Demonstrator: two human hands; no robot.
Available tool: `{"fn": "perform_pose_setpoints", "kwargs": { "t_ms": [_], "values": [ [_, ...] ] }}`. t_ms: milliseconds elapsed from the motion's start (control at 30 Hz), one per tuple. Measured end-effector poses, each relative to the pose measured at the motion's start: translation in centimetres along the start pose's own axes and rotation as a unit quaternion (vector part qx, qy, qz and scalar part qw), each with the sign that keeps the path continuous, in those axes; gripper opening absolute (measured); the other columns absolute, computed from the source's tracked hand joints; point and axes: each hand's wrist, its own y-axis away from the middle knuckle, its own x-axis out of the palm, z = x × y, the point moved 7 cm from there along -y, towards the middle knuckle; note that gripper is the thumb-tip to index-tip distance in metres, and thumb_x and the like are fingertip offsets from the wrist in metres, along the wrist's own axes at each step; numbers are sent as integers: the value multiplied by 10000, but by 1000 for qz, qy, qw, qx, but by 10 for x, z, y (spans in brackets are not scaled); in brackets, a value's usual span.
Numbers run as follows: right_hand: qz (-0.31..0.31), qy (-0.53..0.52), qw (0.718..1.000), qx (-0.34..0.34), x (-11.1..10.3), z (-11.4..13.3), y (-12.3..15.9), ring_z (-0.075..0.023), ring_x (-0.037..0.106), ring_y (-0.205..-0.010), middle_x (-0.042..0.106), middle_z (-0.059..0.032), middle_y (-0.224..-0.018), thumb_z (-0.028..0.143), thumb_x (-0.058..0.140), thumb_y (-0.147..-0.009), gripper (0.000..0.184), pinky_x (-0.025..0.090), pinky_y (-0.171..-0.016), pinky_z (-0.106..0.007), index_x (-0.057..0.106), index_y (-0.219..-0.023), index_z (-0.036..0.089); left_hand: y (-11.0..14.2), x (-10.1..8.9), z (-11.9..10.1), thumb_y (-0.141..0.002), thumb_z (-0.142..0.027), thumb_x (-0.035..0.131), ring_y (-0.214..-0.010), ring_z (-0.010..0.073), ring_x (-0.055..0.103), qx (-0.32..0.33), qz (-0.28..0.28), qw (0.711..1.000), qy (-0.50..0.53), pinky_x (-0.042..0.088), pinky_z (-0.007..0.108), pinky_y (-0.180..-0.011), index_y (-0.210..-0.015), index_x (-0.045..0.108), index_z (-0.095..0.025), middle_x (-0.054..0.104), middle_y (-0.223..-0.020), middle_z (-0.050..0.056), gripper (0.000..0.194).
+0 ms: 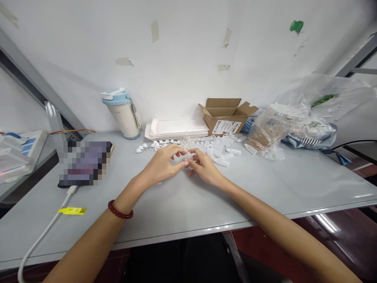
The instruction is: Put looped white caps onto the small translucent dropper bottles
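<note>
My left hand (165, 162) and my right hand (204, 166) meet over the table, thumb tips close together. Their fingers curl in around something small and pale, mostly hidden, which I cannot make out. Just beyond them lies a loose pile of small translucent plastic bottles (217, 149), spreading to the right. White caps (143, 147), some with thin dark tips, are scattered behind my left hand. A little heap of thin white pieces (185, 142) sits right behind my fingertips.
White flat packs (178, 127) and an open cardboard box (225, 118) stand along the wall. A tumbler (123, 116) is at the back left, near a phone (88, 163) on a white cable (44, 232). Plastic bags (273, 131) lie at the right of the grey table (265, 184).
</note>
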Motion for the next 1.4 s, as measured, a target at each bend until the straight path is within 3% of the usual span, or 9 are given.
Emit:
{"fn": "perform_pose_setpoints", "kwargs": {
  "t_ms": [133, 267, 467, 600, 767, 967, 1100, 1233, 1400],
  "values": [
    [6, -57, 998, 15, 3, -1, 0, -128, 619, -510, 571, 49, -621, 344, 541, -859, 264, 443, -447, -214, 441, -1039, 178, 4, 15, -7, -798, -275, 621, -1018, 233, 560, 69, 9, 997, -45, 472, 372, -863, -1070, 574, -176, 600, -1103, 96, 293],
    [6, -86, 996, 29, 7, -5, -1, -115, 605, -480, 589, 48, -620, 345, 558, -849, 258, 456, -442, -214, 425, -995, 179, 6, 24, -7, -789, -255, 634, -1088, 265, 520, 82, 29, 992, -88, 456, 408, -904, -1102, 546, -162, 574, -1152, 123, 338],
    [34, -69, 997, 10, 15, -7, -3, -138, 635, -553, 573, 41, -617, 377, 550, -858, 317, 441, -436, -205, 418, -1057, 168, 4, 16, -7, -788, -216, 580, -1070, 276, 516, 92, 37, 987, -129, 434, 425, -902, -1084, 555, -179, 608, -1122, 101, 299],
    [52, 6, 998, -29, 17, -2, 0, -116, 612, -616, 644, -28, -790, 356, 521, -881, 311, 471, -542, -236, 472, -1110, 151, 5, 2, 4, -786, -324, 591, -1022, 281, 509, 34, 69, 986, -151, 450, 391, -811, -1070, 567, -188, 627, -1058, 91, 316],
    [58, 118, 983, -131, 20, 14, 6, -176, 598, -898, 603, -121, -1114, 321, 625, -821, 390, 489, -734, -315, 526, -1151, 141, 13, -8, 17, -730, -512, 631, -984, 266, 498, -18, 131, 982, -137, 421, 327, -746, -1020, 588, -216, 616, -1010, 57, 416],
    [92, 182, 962, -180, 31, 16, 9, -195, 568, -930, 583, -133, -1107, 313, 679, -790, 444, 471, -834, -366, 532, -1156, 111, 21, -3, 23, -666, -508, 666, -862, 271, 527, -97, 210, 964, -131, 401, 298, -648, -941, 608, -216, 596, -827, 46, 405],
    [95, 192, 957, -195, 34, 15, 9, -200, 563, -950, 572, -133, -1140, 303, 674, -798, 407, 469, -856, -381, 545, -1140, 124, 24, -5, 29, -632, -492, 682, -816, 253, 551, -126, 220, 960, -121, 417, 297, -648, -962, 603, -232, 606, -907, 50, 428],
    [94, 199, 955, -197, 37, 15, 9, -215, 561, -995, 561, -141, -1175, 319, 701, -772, 460, 466, -888, -402, 537, -1156, 125, 28, -19, 45, -585, -536, 688, -946, 280, 555, -181, 228, 949, -124, 439, 309, -716, -987, 581, -233, 609, -1003, 62, 515],
    [95, 211, 953, -195, 43, 12, 8, -245, 541, -1047, 562, -153, -1162, 396, 722, -737, 575, 466, -894, -417, 515, -1192, 112, 43, -26, 62, -522, -575, 692, -980, 276, 571, -270, 320, 900, -123, 449, 315, -775, -1150, 498, -198, 602, -1090, 79, 758]
  ]
}}
